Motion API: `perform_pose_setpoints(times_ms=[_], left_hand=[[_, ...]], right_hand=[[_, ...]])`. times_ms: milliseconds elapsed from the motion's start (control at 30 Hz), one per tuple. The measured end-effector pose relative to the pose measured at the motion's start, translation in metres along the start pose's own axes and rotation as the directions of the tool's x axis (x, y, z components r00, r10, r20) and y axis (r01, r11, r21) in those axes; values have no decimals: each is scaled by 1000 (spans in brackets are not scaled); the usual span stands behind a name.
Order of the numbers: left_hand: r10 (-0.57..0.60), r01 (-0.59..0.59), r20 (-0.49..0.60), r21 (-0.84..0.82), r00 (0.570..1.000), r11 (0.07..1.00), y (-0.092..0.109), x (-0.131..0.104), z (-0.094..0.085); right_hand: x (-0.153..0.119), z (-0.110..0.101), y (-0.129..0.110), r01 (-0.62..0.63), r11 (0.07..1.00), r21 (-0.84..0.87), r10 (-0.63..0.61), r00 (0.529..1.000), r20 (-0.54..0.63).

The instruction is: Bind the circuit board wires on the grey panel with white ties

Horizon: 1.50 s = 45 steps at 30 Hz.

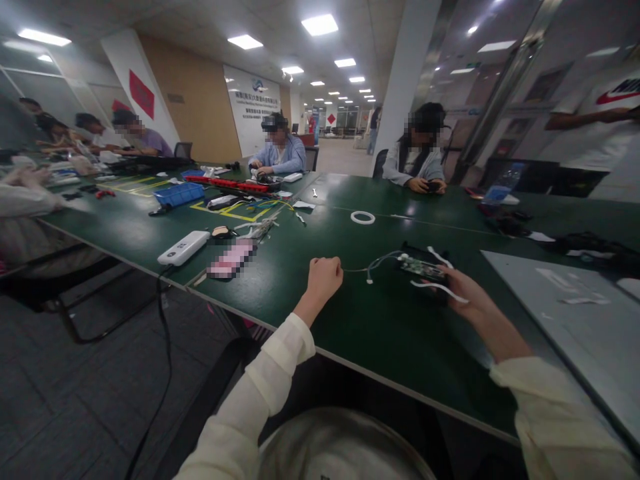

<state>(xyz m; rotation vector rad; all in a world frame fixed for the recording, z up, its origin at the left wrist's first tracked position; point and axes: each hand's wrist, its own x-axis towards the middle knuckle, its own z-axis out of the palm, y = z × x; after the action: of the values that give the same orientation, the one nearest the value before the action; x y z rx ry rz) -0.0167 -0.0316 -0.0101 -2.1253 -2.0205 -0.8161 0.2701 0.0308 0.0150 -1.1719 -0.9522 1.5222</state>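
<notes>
My right hand (467,297) grips a black-cased device with an exposed circuit board (423,268) above the green table. White flat strips or cables (440,287) stick out beside the board. Thin grey wires (383,261) run leftward from the device, one ending in a small white connector (370,281). My left hand (325,280) is closed, and a thin wire stretches from its fingers toward the device. What lies inside that closed hand is hidden apart from this wire. Both hands are over the table's near side.
On the green table (350,327) lie a white power bank (184,248) with a black cable, a pink phone (233,259), a white ring (363,218), a wrench (315,193) and a blue tray (179,194). A grey board (560,313) lies right. Several people sit around the table.
</notes>
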Motion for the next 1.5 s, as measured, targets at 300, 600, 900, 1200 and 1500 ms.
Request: perform_pose_setpoints(times_ms=[300,600,900,1200,1500], left_hand=[[61,-69,-131,-62,990,996,1,3,1],[361,-356,7,-143,933,923,6,1,4],[450,-436,147,-122,881,892,5,-1,11],[445,-442,186,-60,876,895,5,0,11],[436,-429,192,-81,879,900,6,-1,7]], right_hand=[[-18,71,15,-167,983,82,142,959,245],[-12,82,22,-157,987,-32,160,951,265],[-5,80,31,-10,957,-289,77,971,224],[7,55,30,53,860,-508,74,971,226],[28,-13,-2,152,780,-607,-100,988,118]])
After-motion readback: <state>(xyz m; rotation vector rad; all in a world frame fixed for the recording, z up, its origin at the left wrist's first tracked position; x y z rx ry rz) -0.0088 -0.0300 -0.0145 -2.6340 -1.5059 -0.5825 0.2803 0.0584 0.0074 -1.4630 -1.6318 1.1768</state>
